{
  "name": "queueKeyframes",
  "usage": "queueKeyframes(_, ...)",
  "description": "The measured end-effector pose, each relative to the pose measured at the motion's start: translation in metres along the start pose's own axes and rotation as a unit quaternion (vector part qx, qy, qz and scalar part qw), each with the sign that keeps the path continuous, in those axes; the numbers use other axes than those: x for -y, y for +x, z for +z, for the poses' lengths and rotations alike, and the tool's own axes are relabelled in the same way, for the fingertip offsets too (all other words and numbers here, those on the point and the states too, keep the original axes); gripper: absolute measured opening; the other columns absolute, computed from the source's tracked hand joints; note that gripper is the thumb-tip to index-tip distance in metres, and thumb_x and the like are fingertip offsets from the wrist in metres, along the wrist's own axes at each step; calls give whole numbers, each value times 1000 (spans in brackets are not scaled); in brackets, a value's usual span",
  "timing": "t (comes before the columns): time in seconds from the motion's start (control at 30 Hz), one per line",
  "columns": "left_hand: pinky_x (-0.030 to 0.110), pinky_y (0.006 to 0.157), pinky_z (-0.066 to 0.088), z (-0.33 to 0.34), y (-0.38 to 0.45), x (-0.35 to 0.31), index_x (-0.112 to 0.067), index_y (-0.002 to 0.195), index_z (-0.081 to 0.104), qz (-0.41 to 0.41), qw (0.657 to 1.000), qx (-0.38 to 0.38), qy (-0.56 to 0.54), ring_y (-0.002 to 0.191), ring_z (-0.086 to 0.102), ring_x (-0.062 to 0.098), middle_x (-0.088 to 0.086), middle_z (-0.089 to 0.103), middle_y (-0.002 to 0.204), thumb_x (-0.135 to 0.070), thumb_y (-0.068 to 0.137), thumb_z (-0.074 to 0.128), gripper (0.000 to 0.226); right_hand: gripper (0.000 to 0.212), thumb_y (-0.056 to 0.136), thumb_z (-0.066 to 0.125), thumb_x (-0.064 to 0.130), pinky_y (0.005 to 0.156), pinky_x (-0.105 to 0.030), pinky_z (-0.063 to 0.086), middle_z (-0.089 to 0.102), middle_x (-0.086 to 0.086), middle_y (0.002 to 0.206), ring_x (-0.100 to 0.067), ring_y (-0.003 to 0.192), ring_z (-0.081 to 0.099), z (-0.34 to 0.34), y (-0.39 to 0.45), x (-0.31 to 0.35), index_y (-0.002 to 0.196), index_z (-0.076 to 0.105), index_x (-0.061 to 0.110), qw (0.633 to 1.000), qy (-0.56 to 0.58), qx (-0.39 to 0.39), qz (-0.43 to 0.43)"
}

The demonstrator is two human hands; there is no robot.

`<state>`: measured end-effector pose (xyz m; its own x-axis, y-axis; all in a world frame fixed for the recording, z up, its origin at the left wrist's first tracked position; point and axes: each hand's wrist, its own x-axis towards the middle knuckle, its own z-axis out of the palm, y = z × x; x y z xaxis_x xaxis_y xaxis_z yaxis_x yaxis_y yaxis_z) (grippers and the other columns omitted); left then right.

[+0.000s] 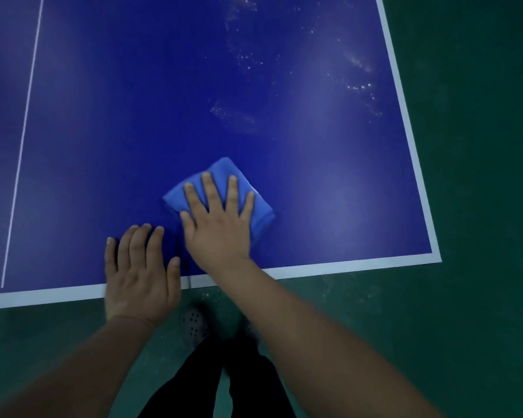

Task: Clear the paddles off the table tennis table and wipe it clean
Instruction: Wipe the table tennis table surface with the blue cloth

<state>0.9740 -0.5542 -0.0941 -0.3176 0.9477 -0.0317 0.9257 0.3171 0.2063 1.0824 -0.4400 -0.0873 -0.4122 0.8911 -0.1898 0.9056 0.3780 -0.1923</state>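
Head view: right hand (221, 224) flat, fingers straight, pressing soft folded cloth (224, 188) on desk (133, 116); left hand (139, 273) flat w/ straight fingers, bracing desk edge. Cloth prob light, limp; press its middle.

Surface: dark blue table tennis table (133, 116), white-edged.
On it: folded light-blue cloth (221, 170) under my right palm; wet droplets (245, 58) beyond.

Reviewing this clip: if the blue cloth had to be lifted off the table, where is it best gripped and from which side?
Probably the cloth's far corner, approached from above on the far side. The folded cloth lies flat with the right hand pressing open-palmed on its middle; that corner pokes out beyond the fingertips, so a pinch there looks easiest.
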Motion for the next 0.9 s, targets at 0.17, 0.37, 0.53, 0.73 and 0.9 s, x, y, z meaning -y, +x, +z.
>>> queueKeyframes(0.17,59,121,12,1,1,1,-2,142,43,6,1000,12,15,140,32,39,19,38,145,-42,97,29,61,58,103,21,55,118,-68,-1,6,5,169,-38,154,1,-18,37,-75,159,15,38,980,-2,-42,193)
queueKeyframes(0.37,60,121,12,1,2,1,-4,142,42,8,999,36,30,140,32,39,19,38,146,-44,98,27,62,61,104,12,56,119,-66,-2,-2,1,169,-38,154,-5,-54,19,-188,161,7,34,893,61,-47,444)
queueKeyframes(0.53,62,120,14,0,3,1,-3,142,44,11,998,43,32,140,33,39,20,39,146,-44,98,27,62,61,101,21,53,117,-67,4,18,-1,167,-41,152,12,-15,11,-52,157,28,31,983,-5,-43,180)
queueKeyframes(0.73,62,120,13,-2,4,2,-3,142,46,13,998,54,38,140,33,38,20,39,145,-45,97,29,64,58,102,16,54,123,-56,8,5,10,169,-28,155,2,-38,21,-124,159,14,41,992,-50,21,114)
queueKeyframes(0.9,63,119,13,0,5,1,-1,140,49,20,998,45,34,139,33,39,22,41,145,-45,97,31,64,68,97,12,57,121,-57,10,2,6,169,-29,154,0,-49,2,-152,160,13,35,981,-51,17,187)
